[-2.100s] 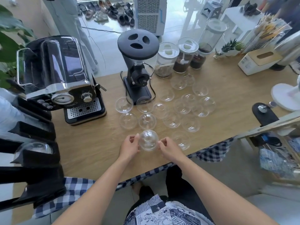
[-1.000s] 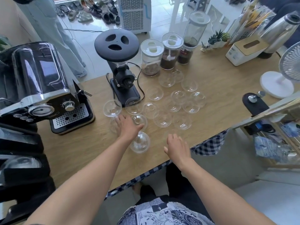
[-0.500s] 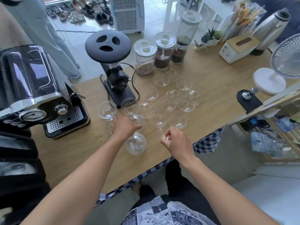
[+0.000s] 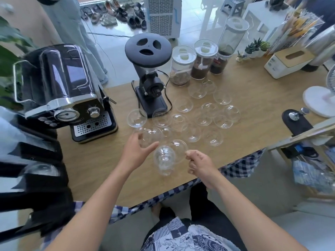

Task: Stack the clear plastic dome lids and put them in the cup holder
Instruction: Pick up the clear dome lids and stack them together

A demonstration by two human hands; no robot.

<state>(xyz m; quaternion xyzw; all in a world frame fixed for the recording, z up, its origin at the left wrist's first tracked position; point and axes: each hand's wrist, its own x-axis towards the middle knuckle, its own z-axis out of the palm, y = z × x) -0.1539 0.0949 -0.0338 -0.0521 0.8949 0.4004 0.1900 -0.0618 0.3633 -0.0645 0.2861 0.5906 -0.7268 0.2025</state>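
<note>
Several clear dome lids lie spread on the wooden table. A short stack of lids lies near the front edge between my hands. My right hand pinches the rim of one tilted dome lid right beside the stack and touching it. My left hand has its fingers and thumb curled around the near side of another dome lid that rests on the table. The black cup holder stands at the left edge, with a clear dome showing in it.
An espresso machine stands at the back left and a black grinder just behind the lids. Three jars line the back. A tissue box and a white fan base are at the right.
My right hand has taken up a lid and brought it to the stack. My left hand has drawn back slightly, its fingers on the lid beyond it. The view has swung left.
</note>
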